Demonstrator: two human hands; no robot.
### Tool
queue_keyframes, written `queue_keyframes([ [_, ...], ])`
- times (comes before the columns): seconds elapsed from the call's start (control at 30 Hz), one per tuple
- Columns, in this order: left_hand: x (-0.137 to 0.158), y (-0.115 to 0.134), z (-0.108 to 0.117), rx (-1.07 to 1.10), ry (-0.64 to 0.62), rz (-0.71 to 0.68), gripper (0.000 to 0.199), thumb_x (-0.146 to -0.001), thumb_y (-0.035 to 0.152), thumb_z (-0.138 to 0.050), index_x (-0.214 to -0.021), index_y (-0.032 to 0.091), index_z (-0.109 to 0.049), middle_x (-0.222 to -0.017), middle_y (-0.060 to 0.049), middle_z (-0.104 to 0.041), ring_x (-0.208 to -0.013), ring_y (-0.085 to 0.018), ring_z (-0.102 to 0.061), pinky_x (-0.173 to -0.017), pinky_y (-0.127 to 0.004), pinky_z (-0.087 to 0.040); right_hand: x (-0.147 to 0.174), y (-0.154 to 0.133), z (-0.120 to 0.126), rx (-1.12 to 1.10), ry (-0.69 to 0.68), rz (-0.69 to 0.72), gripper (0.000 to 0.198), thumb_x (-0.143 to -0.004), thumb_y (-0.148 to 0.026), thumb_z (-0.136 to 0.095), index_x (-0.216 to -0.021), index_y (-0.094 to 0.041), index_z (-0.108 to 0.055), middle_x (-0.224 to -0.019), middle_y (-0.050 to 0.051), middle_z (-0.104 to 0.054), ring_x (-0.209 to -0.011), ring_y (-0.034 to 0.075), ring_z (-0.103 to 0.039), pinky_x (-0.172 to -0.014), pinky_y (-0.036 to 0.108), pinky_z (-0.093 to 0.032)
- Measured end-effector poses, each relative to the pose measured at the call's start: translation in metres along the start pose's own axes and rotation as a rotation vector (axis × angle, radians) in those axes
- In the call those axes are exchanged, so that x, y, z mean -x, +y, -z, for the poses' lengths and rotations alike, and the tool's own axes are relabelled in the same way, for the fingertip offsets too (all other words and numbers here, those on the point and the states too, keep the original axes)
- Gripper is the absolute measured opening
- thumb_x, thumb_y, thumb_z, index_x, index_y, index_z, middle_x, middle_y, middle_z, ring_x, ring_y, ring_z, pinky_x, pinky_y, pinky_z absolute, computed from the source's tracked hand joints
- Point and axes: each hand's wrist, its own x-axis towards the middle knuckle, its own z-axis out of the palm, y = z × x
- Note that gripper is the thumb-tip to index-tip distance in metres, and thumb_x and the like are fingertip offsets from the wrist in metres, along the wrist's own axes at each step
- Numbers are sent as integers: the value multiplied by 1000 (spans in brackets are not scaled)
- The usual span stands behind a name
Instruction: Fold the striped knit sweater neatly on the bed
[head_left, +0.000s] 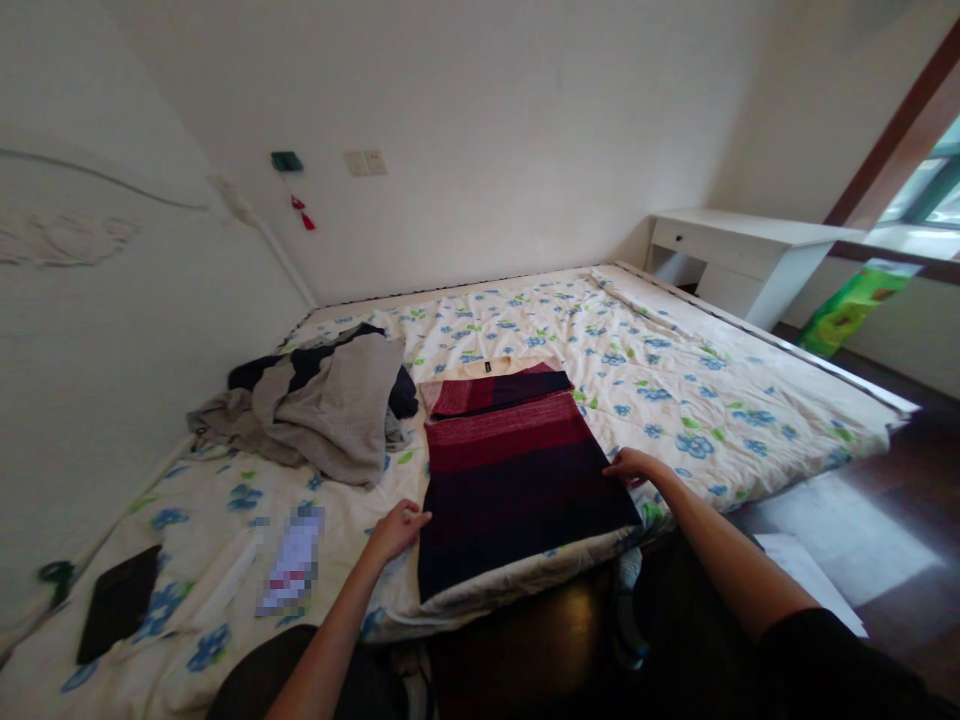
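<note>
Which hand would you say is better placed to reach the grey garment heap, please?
Probably the left hand: it rests at the folded red and navy garment's left edge, on the side of the grey garment heap. The right hand sits at the opposite edge.

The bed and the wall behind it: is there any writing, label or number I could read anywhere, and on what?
No text can be read anywhere.
Small dark tag at the collar of the folded striped sweater: too small to read.
Paper item on the floral bedsheet, beyond the left hand: blurred out.
Green bag by the window: printed pattern, no legible words.
</note>
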Motion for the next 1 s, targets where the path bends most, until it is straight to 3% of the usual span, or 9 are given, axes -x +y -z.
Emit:
queue_keyframes([
  [0.1,-14,11,-2,-131,160,-108,25,-91,46,-70,-102,24,-72,-94,-5,-82,-94,-26,-79,-81,-30,-52,-14,-5,3,33,52,-16,40,-92,-54,-89,-86,-17,-77,-66,5,-69,-71,22,-75,-68,29,-58],
  [0.23,-27,16,-13,-185,228,-145,30,-93,47,-72,-109,22,-76,-110,-12,-82,-110,-31,-78,-91,-35,-55,-26,-14,4,62,124,20,35,-94,-47,-89,-108,-16,-82,-74,5,-74,-76,21,-76,-69,26,-57],
  [0.33,-35,20,-20,-46,258,-154,14,-90,36,-75,-97,24,-75,-106,-10,-82,-111,-31,-78,-97,-35,-55,-30,-19,5,83,109,20,29,-94,-38,-90,-107,-15,-80,-77,4,-73,-75,19,-74,-69,26,-58],
  [0.4,-40,24,-22,197,271,-106,11,-88,32,-78,-86,24,-71,-97,-7,-81,-109,-30,-78,-98,-34,-56,-33,-20,8,52,97,3,24,-94,-34,-90,-102,-15,-77,-76,3,-71,-74,18,-73,-71,26,-60],
  [0.53,-38,30,-29,888,135,133,16,-89,32,-82,-86,21,-71,-84,-5,-80,-92,-26,-79,-88,-33,-61,-34,-16,13,-231,20,-21,30,-97,-40,-88,-102,-17,-69,-83,1,-70,-74,14,-71,-75,28,-66],
  [0.6,-31,29,-33,1087,53,272,10,-92,26,-79,-89,20,-73,-82,-5,-81,-81,-22,-79,-83,-32,-63,-31,-13,14,-317,-89,-64,38,-95,-46,-91,-100,-17,-67,-90,3,-73,-78,15,-73,-78,32,-70],
  [0.7,-16,25,-35,1091,-58,352,11,-97,29,-79,-93,19,-78,-86,-7,-85,-72,-19,-78,-74,-28,-62,-26,-11,12,-303,-242,-138,45,-87,-50,-96,-100,-15,-69,-100,9,-77,-86,21,-77,-80,41,-73],
  [0.83,-2,23,-28,941,-232,317,21,-89,36,-92,-97,19,-83,-96,-8,-89,-81,-20,-82,-72,-25,-61,-23,-13,13,-272,-373,-152,52,-72,-39,-107,-103,-16,-72,-108,10,-79,-97,26,-79,-81,43,-73],
  [1.0,2,22,-18,1059,-219,397,14,-91,29,-87,-97,18,-81,-98,-11,-89,-85,-25,-84,-81,-31,-66,-24,-5,24,-253,-420,-109,50,-66,-26,-107,-102,-16,-73,-103,7,-79,-82,17,-76,-73,29,-70],
])
